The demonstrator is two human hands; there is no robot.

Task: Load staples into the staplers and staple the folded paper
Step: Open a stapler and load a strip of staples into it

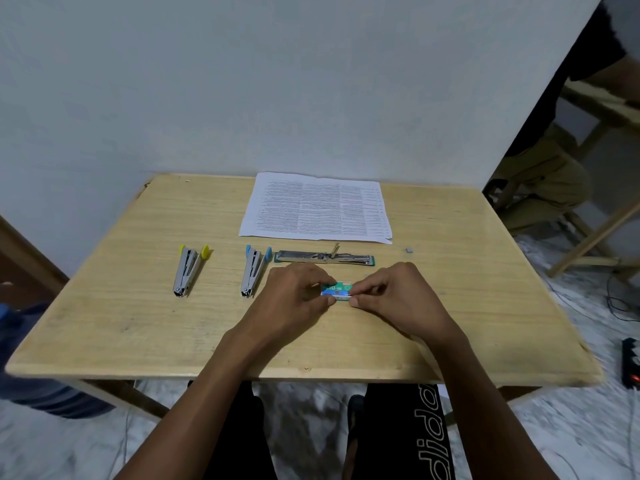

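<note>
- Your left hand pinches the left end of the staple box, and your right hand pinches the right end.
- The box's long axis runs left to right between them.
- The green stapler lies just beyond the box and parallel to it, about equally near both hands.
- The paper lies farther beyond the box.

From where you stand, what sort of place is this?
Likely a plain room used as a makeshift workspace: a wooden table against a bare wall, loose cables and a power strip on the floor.
</note>
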